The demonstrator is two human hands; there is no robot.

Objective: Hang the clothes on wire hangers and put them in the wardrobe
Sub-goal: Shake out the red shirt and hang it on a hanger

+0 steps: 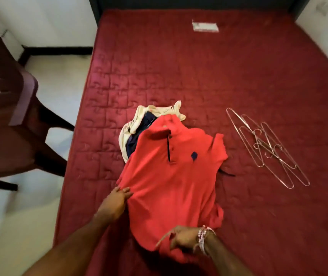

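A red polo shirt (171,176) with a dark placket and chest logo lies face up on the maroon mattress (258,86). My left hand (115,202) pinches the shirt's left side edge. My right hand (183,239), with beaded bracelets on the wrist, grips the shirt's hem together with a wire hanger (164,239) whose thin end shows by the fingers. A cream garment (139,118) and a dark navy garment (139,134) lie bunched under the shirt's collar end. Several wire hangers (266,148) lie tangled on the mattress to the shirt's right.
A dark wooden chair (15,120) stands on the pale tiled floor left of the bed. A small white packet (204,26) lies near the mattress's far end. White walls flank the dark headboard (189,3).
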